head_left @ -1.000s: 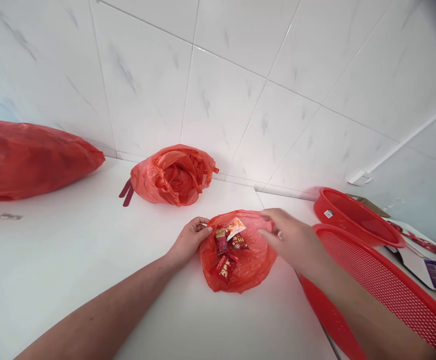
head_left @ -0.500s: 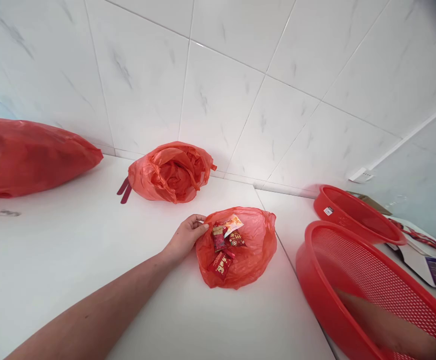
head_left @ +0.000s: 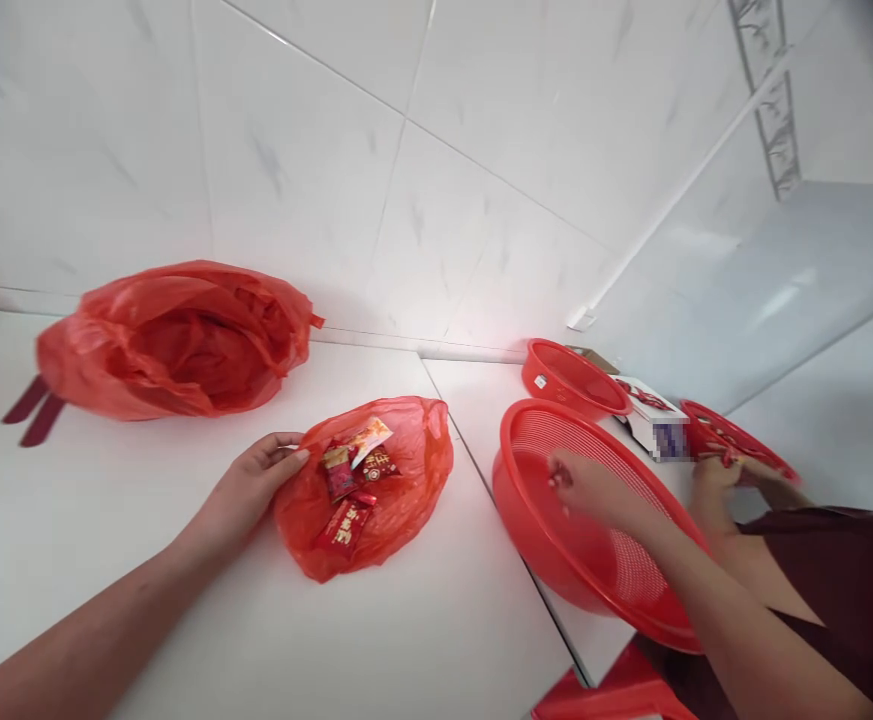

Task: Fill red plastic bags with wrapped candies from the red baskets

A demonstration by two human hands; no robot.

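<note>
My left hand (head_left: 265, 472) pinches the left rim of an opened red plastic bag (head_left: 413, 500) on the white table. Inside the bag lie several small wrapped snack packets (head_left: 346, 525), mostly red, one white and orange. Over the large red mesh basket (head_left: 503, 480), my right hand (head_left: 590, 487) is closed with its fingers curled together. Something small and dark red shows at those fingertips, too blurred to name.
Another red bag (head_left: 203, 365) slumps open by the tiled wall. Behind the mesh basket are a smaller red basin (head_left: 537, 380) and a scale (head_left: 665, 437) bearing red packets. At right, a co-worker's hand (head_left: 715, 478) is at a red tray (head_left: 773, 460).
The view has swung right, bringing the co-worker and tray into sight. My right hand has risen from deep in the mesh basket; my left hand still holds the bag's rim.
</note>
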